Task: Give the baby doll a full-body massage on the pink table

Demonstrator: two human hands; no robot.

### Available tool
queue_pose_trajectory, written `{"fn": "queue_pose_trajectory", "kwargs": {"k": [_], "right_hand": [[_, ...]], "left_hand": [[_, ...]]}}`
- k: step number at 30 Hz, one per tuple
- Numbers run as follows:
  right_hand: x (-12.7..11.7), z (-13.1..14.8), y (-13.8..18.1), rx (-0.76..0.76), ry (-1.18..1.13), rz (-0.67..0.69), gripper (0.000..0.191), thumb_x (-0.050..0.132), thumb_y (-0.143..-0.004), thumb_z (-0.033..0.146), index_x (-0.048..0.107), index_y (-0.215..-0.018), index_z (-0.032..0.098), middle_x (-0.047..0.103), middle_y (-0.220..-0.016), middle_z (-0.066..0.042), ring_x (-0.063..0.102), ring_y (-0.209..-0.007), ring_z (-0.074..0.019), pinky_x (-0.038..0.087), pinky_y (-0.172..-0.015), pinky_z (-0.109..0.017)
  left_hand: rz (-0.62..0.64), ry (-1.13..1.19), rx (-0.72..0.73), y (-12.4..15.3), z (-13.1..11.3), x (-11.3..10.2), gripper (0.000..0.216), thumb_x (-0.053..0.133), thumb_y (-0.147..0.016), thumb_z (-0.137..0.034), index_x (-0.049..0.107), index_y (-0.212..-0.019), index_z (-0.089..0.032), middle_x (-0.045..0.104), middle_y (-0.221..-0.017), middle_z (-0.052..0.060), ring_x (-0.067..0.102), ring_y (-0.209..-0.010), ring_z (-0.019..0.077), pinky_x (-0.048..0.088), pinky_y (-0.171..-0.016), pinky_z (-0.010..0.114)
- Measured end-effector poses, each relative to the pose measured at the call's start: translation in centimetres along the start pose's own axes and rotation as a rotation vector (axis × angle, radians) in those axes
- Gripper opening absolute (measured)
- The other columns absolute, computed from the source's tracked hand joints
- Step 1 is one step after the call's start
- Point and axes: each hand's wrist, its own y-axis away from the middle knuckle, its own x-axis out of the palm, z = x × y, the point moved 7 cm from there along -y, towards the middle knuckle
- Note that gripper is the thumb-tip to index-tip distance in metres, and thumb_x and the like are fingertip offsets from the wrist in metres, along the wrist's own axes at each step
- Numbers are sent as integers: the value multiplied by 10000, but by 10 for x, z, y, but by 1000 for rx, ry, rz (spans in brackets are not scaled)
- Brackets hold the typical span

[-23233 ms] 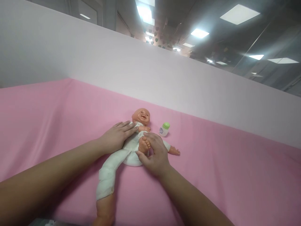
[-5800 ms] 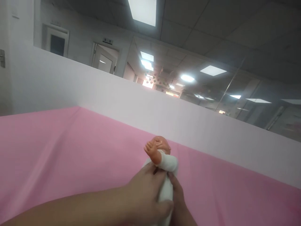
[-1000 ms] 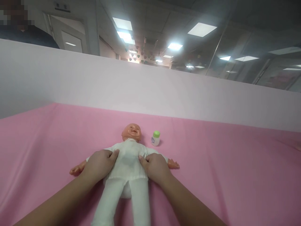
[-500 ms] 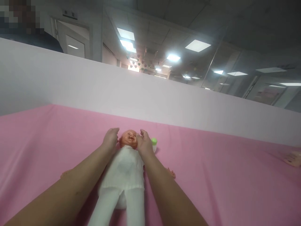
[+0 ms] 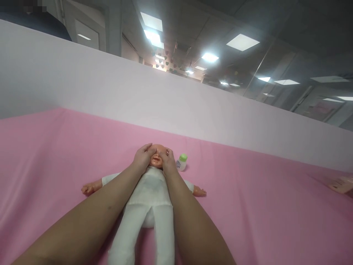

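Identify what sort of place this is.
Probably an indoor infant-care training room, judging by the baby doll laid on a pink cover and the lit ceiling panels beyond.

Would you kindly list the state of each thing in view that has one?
Doll: on its back, arms spread
Left hand: on one side of the doll's face, thumb inward
Right hand: on the other side, thumb inward
Bottle: capped
Pink cover: creased
Ceiling lights: lit
Right-edge object: partly cut off
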Motion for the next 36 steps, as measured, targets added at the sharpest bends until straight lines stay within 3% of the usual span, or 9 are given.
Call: {"fn": "queue_pose_trajectory", "kwargs": {"k": [7, 13, 22, 29, 36], "right_hand": [[-2, 0, -5, -69, 102, -17, 515, 806, -691, 430, 615, -1137, 255, 685, -1106, -37, 676, -962, -229, 557, -852, -346], [0, -14, -15, -67, -30, 26, 424, 704, -783, 467, 646, -1142, 248, 728, -1070, -21, 676, -1021, -227, 558, -912, -373], [-2, -19, -16, 6, -270, 110, 518, 759, -719, 347, 663, -1220, 260, 694, -1275, -40, 625, -1199, -249, 519, -1019, -420], [0, -3, -7, -66, -58, 122, 626, 825, -687, 414, 608, -1250, 249, 669, -1265, -36, 612, -1192, -240, 501, -1025, -383], [-3, -1, -11, -53, 82, 62, 534, 842, -657, 429, 631, -1107, 235, 702, -1065, -12, 663, -984, -226, 535, -899, -356]], "left_hand": [[29, 42, -58, 3, -1, 3, 560, 848, -694, -269, 692, -1223, -172, 732, -1135, 124, 701, -1026, 262, 549, -950, 401], [15, 57, -105, 4, 2, 3, 466, 761, -781, -268, 685, -1233, -189, 741, -1067, 100, 712, -939, 220, 576, -890, 364], [10, 92, -112, 5, 1, -1, 399, 685, -826, -278, 683, -1216, -197, 712, -1155, 112, 705, -958, 231, 590, -863, 375], [25, 87, -88, 7, 1, 3, 597, 813, -671, -213, 626, -1238, -201, 674, -1128, 86, 691, -894, 197, 572, -842, 343], [36, 72, -92, 8, 0, 6, 514, 790, -694, -232, 645, -1185, -185, 697, -1030, 68, 684, -860, 186, 562, -835, 332]]}}
